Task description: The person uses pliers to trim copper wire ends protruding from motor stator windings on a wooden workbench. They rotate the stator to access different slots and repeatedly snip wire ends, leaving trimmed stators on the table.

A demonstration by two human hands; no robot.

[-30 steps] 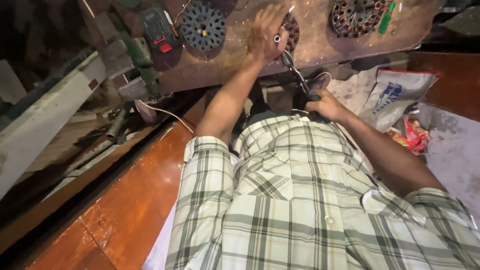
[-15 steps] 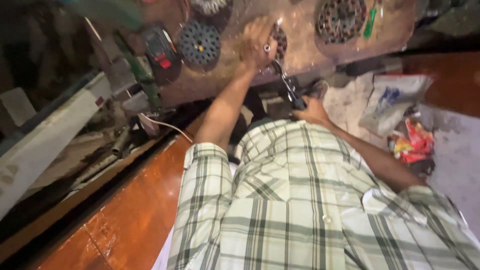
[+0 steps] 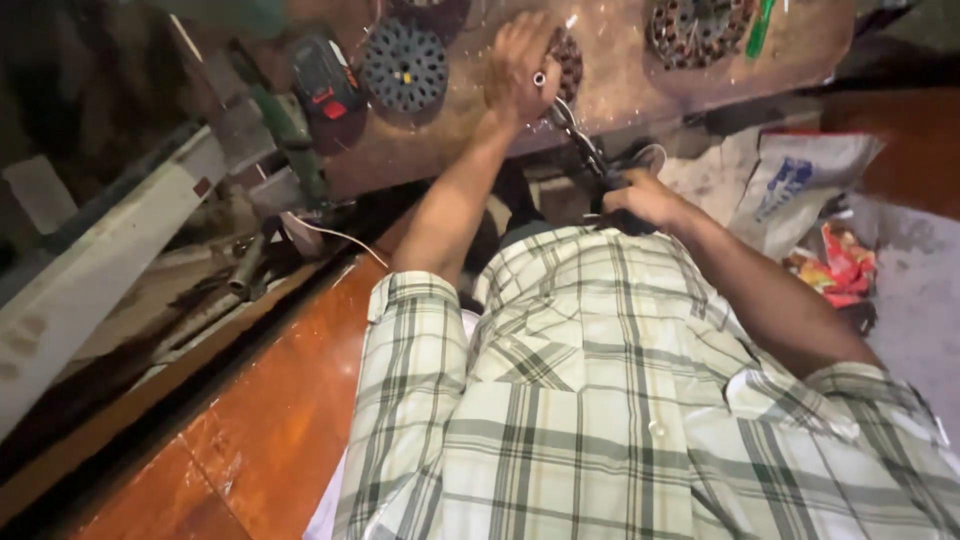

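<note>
Left hand [image 3: 520,65] spread wide and flat on a round dark metal part [image 3: 566,60] lying on the wooden workbench [image 3: 640,85]. Right hand [image 3: 640,198] closed around the handle of a long metal tool [image 3: 575,130], near the bench's front edge, tip reaching the part. Black perforated disc [image 3: 404,68] left of the part.

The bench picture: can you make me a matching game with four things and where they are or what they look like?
Things:
1. left hand
2. right hand
3. black disc
4. white bag

Descriptions:
A. round, full of small holes, lying on the bench
B. crumpled on the floor at the right
C. pressed flat on a dark round part on the bench
D. closed around a tool's dark handle, near the plaid shirt

Pairs: 1-C, 2-D, 3-A, 4-B
</note>
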